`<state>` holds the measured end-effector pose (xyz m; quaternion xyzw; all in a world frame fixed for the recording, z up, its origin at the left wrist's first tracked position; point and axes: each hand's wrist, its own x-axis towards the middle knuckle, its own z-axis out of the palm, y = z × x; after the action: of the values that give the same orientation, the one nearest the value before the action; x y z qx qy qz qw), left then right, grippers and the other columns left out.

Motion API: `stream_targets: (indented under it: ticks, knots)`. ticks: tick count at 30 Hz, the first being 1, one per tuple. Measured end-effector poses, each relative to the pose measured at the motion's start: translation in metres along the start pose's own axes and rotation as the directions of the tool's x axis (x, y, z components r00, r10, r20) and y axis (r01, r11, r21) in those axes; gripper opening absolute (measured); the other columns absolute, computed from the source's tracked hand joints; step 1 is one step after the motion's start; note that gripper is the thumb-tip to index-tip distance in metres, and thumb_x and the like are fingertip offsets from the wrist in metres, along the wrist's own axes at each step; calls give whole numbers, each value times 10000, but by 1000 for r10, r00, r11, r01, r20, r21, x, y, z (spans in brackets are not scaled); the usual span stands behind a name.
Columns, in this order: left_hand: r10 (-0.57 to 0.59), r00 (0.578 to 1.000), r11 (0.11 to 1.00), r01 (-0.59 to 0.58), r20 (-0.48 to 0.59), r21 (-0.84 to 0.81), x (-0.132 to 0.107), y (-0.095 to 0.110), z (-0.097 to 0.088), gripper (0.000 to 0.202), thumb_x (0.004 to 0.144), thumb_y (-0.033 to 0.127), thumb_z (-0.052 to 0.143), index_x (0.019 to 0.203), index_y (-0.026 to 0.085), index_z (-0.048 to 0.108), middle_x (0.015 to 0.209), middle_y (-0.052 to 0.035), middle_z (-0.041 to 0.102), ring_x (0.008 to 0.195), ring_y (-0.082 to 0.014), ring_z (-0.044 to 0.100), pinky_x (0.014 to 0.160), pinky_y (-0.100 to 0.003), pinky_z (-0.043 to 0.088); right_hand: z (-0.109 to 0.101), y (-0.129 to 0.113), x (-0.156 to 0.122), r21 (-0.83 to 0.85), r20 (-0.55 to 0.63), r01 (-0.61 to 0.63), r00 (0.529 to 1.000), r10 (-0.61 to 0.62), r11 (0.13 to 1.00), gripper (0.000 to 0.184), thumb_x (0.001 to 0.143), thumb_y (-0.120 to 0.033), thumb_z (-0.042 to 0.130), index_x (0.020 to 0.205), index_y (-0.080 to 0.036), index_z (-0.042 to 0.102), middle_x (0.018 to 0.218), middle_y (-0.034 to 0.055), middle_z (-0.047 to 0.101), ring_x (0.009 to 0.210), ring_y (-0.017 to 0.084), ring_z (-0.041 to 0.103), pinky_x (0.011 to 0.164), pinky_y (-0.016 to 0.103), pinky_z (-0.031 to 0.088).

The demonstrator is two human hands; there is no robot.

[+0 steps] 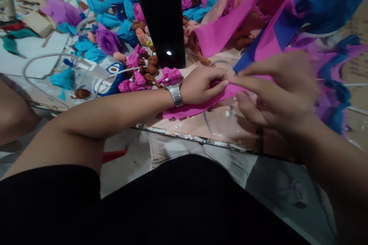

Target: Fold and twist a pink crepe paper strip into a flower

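A pink crepe paper strip [198, 108] lies along the near table edge, under and between my hands. My left hand [201, 84], with a metal watch at the wrist, is closed over the strip, thumb and fingertips pressed together on it. My right hand [281, 88] reaches in from the right and is smeared by motion. Its forefinger comes close to my left fingertips, and its thumb sits lower at the strip's end. Whether it pinches the paper is unclear. Just beyond my left hand are rolled pink paper flowers [170, 75].
A dark phone [162, 23] stands upright behind my left hand. Blue, purple, pink and brown paper pieces [107, 38] crowd the table. A white cable [34, 57] runs to a blue-and-white power strip [110, 80]. A bent knee [17, 111] shows at far left.
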<state>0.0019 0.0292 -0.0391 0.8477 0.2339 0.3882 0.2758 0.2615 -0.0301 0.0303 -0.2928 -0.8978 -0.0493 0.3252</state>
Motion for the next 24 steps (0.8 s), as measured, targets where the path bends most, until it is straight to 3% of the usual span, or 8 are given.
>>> stream_targets:
  ticks: [2, 3, 7, 9, 12, 15, 19, 24]
  knots:
    - [22, 999, 1000, -22, -24, 0, 0, 0, 0, 331, 1146, 366, 620, 927, 149, 742, 752, 10, 642, 662, -65, 483, 699, -294, 351, 19, 8, 0, -129, -114, 59, 991, -74, 990, 323, 1103, -309, 762, 1402, -191, 736, 1386, 93, 761, 1234, 306, 727, 1033, 519, 536]
    - [32, 999, 999, -32, -37, 8, 0, 1, 0, 323, 1145, 346, 626, 916, 148, 738, 740, 16, 631, 658, -62, 482, 694, -287, 352, 29, 13, -1, -171, -98, 57, 992, -75, 984, 328, 1129, -332, 746, 1412, -169, 735, 1395, 92, 760, 1243, 304, 722, 1044, 520, 529]
    - [43, 997, 999, -41, -63, 28, 1, 4, 0, 312, 1173, 334, 622, 991, 153, 799, 822, 1, 723, 727, -68, 585, 738, -270, 412, 55, 30, -12, -146, -9, -20, 1000, 19, 989, 282, 1244, -409, 568, 1276, -205, 760, 1216, 32, 810, 1174, 257, 729, 1113, 517, 459]
    - [38, 997, 999, -36, -72, 37, 2, 6, -1, 323, 1194, 368, 618, 1068, 170, 839, 862, -5, 764, 756, -77, 624, 753, -273, 429, 57, 34, -17, -101, -2, -74, 997, 74, 992, 333, 1267, -426, 515, 1212, -211, 764, 1172, 31, 814, 1110, 241, 732, 1125, 508, 439]
    - [44, 997, 997, -40, -60, 72, 3, 8, -4, 396, 1206, 418, 599, 1002, 159, 819, 793, -2, 719, 689, -71, 563, 728, -288, 394, 55, 37, -17, -83, -14, -110, 994, 109, 990, 336, 1268, -433, 532, 1146, -221, 763, 1117, 25, 811, 1073, 238, 726, 1136, 498, 403]
    - [3, 999, 994, 2, -38, 110, 4, 7, -8, 494, 1219, 494, 563, 952, 151, 796, 768, -9, 700, 658, -72, 529, 720, -306, 372, 55, 38, -15, -82, -57, -95, 994, 90, 992, 323, 1268, -434, 543, 1162, -232, 772, 1089, 20, 804, 1039, 227, 716, 1115, 478, 380]
    - [-60, 998, 990, 60, -10, 129, 5, 5, -11, 547, 1224, 566, 524, 1046, 168, 854, 864, -37, 776, 739, -107, 621, 756, -319, 412, 57, 38, -13, -56, -124, -51, 991, 44, 997, 256, 1256, -410, 585, 1225, -228, 763, 1110, 7, 799, 1015, 193, 706, 1074, 456, 384]
    - [2, 1000, 978, -4, 6, 209, 5, 5, -9, 471, 1206, 483, 553, 1017, 168, 848, 817, -31, 760, 714, -120, 615, 730, -322, 394, 62, 38, -16, -17, -124, -58, 991, 55, 998, 151, 1215, -343, 624, 1169, -233, 716, 1066, -8, 775, 1005, 204, 681, 1061, 463, 384]
